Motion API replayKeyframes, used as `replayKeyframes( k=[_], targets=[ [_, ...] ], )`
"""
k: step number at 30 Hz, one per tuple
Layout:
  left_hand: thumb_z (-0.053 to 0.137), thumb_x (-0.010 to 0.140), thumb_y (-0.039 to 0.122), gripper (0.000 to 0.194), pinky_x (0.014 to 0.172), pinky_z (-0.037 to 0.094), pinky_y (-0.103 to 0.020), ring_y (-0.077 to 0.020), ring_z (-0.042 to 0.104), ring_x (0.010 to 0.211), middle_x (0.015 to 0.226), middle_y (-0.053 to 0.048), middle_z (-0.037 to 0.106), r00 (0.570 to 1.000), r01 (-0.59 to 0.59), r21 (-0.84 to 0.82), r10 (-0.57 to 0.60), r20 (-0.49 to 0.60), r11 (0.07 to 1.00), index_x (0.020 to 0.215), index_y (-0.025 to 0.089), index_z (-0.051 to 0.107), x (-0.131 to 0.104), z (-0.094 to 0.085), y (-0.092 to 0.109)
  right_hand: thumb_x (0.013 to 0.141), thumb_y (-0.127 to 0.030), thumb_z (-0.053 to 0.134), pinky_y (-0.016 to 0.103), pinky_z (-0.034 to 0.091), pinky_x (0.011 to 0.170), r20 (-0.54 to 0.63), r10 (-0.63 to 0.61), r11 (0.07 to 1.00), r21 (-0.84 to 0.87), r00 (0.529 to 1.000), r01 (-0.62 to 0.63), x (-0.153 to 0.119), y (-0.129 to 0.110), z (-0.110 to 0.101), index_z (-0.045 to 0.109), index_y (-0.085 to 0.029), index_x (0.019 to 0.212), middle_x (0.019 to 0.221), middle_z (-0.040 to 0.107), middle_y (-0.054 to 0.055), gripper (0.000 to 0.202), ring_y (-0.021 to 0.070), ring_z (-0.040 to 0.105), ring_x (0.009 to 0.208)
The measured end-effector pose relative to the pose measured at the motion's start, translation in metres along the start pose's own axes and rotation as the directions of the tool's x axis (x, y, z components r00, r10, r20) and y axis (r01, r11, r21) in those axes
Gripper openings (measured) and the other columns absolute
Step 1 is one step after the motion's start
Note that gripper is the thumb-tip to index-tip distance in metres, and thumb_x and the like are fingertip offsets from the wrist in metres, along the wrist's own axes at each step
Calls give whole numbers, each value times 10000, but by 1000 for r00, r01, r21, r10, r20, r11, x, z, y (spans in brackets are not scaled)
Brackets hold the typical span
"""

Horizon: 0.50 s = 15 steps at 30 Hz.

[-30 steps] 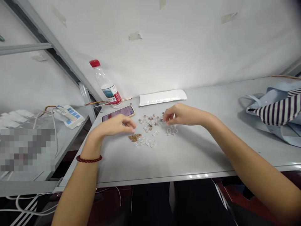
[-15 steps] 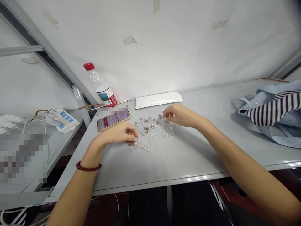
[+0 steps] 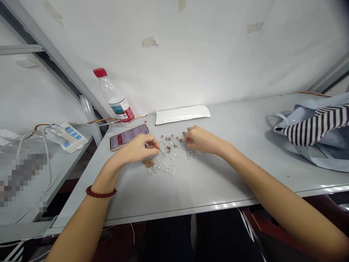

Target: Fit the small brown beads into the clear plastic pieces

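Note:
My left hand point(image 3: 143, 148) hovers just above a pile of small brown pieces point(image 3: 148, 163), with thumb and index fingertips pinched together; whatever lies between them is too small to make out. Beside the brown pile lies a cluster of clear plastic pieces point(image 3: 165, 167). My right hand point(image 3: 199, 139) is at the right side of a scattered group of small clear pieces with brown parts point(image 3: 169, 138). Its fingers curl downward and closed, and what they grip is hidden. A few bare clear pieces point(image 3: 193, 155) lie just below this hand.
A phone point(image 3: 128, 137) lies behind my left hand, with a red-capped bottle point(image 3: 117, 100) beyond it. A white flat packet point(image 3: 182, 114) rests near the wall. On the right is a bag with a striped part point(image 3: 313, 127). The grey table point(image 3: 207, 189) ends in front of me.
My left hand has moved up off the brown pile, uncovering it. My right hand has shifted slightly left and down, with its fingers lower among the pieces. The view has moved slightly.

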State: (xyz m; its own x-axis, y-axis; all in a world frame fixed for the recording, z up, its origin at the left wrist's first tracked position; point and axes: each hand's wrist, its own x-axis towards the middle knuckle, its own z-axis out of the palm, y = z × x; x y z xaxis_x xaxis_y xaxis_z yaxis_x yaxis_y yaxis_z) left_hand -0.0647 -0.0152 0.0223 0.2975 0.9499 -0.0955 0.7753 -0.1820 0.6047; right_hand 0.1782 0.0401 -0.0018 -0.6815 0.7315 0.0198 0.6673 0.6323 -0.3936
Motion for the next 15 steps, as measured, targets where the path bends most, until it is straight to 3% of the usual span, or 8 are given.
replayKeyframes(
  k=[5,9,12,15],
  targets=[
    [601,730,295,111,625,465,-288,-173,611,702,777,-23,680,998,5,-19,-6,-66,1000,728,195,650,1,1,2,738,-142,557,297,342,641,-70,-28,999,15,997,29,1,-12,-3,577,-158,727,802,570,83,28,200,482,802],
    [643,721,323,158,642,476,-292,-168,615,704,777,-27,672,982,-3,-197,-34,-183,980,777,175,647,2,4,6,774,-218,553,278,370,658,-202,-21,941,328,979,87,-2,-25,-1,605,-172,801,823,606,38,75,153,500,761],
    [670,721,344,195,665,491,-297,-162,617,705,772,-30,672,961,-84,-350,-18,-277,933,794,166,639,3,10,14,794,-257,550,267,371,616,-179,20,843,532,984,80,-4,-35,4,621,-177,832,787,614,20,113,125,502,687],
    [688,725,358,207,651,493,-291,-158,616,698,786,-35,677,946,-155,-392,22,-324,907,797,168,644,4,17,18,805,-295,569,255,346,542,-122,36,741,669,992,56,-4,-39,7,625,-170,868,705,591,4,150,104,470,598]
  ],
)
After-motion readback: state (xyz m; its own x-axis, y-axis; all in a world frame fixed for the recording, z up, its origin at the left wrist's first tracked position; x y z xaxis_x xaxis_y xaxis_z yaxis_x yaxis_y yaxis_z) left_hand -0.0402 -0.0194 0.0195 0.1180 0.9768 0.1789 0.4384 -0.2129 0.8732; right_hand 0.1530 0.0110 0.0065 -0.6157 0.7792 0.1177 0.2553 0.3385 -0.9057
